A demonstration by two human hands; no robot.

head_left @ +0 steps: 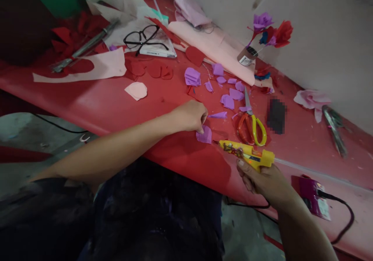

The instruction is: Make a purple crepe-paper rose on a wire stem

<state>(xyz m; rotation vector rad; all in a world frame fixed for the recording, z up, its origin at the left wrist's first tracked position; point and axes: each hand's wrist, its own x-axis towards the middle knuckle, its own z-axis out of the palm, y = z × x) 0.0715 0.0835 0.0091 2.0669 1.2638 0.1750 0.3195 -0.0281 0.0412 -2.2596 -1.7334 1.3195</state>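
Note:
My left hand (pixel 190 116) pinches the edge of a purple paper petal (pixel 204 135) near the front of the red table. In my right hand (pixel 259 177) is a yellow glue gun (pixel 247 152), its nozzle pointing left, close to the petal's right side. A narrow purple paper strip (pixel 218 115) lies just beyond the pinching fingers. Scissors (pixel 251 125) with red and yellow handles rest past the glue gun. More loose purple petals (pixel 227 101) are scattered behind, with a stack of petals (pixel 192 76) to their left.
Black-framed eyeglasses (pixel 144 39) lie on a white box at the back. Red and purple paper flowers (pixel 282 34) stand in a small brown container (pixel 247 56) near the wall. Pink paper petals (pixel 136 91) lie left. A purple device (pixel 314 197) with a black cable sits at right.

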